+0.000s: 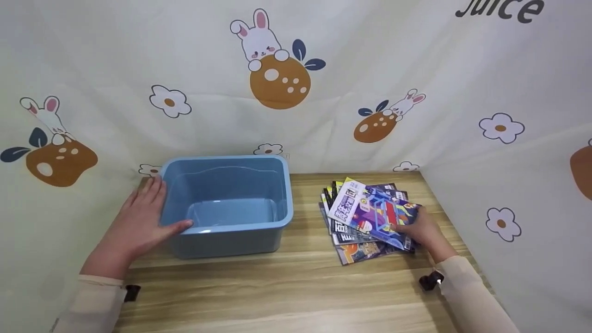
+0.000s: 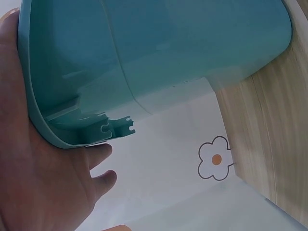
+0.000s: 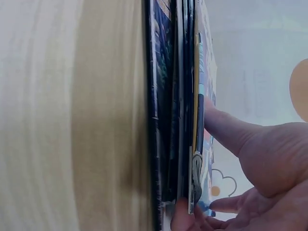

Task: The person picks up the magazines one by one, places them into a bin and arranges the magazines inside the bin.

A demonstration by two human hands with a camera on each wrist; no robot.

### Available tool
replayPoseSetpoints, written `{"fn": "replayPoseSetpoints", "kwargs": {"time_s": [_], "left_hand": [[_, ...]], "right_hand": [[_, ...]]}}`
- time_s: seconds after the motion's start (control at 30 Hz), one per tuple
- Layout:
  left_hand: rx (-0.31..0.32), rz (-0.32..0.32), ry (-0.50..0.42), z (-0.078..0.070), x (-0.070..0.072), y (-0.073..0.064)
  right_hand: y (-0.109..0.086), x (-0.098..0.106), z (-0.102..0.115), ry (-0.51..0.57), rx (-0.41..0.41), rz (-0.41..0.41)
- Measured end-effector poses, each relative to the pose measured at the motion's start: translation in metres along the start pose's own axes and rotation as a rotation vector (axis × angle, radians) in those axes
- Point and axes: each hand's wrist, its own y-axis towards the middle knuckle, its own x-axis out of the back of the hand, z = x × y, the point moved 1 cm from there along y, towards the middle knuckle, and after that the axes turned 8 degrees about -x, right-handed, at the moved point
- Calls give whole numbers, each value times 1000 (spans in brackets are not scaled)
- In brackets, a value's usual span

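A light blue plastic bin (image 1: 226, 229) stands on the wooden table, its open top showing a bare inside. My left hand (image 1: 138, 224) rests against its left side, with the fingers fairly straight along the rim and the thumb over the front rim. In the left wrist view that hand (image 2: 43, 178) lies along the bin's rim (image 2: 36, 110). To the right, several magazines lie in a fanned stack. My right hand (image 1: 423, 233) pinches the right edge of the top purple magazine (image 1: 370, 212), thumb on its cover. The right wrist view shows fingers at the stack's edge (image 3: 178, 120).
A pale curtain (image 1: 208, 125) printed with rabbits, oranges and flowers hangs behind the table and on both sides. Bare wood-grain table (image 1: 277, 291) lies in front of the bin and the magazines. Both wrists wear small black devices (image 1: 431, 280).
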Motion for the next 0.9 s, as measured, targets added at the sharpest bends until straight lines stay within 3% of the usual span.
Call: {"fn": "replayPoseSetpoints", "kwargs": {"time_s": [0.23,0.9], "left_hand": [[-12,-3,-7,4,-2,0],[5,-9,-40,4,-4,1]], "right_hand": [[0,-5,-4,43,50,-59],[3,-4,-13,178,146,-5]]}}
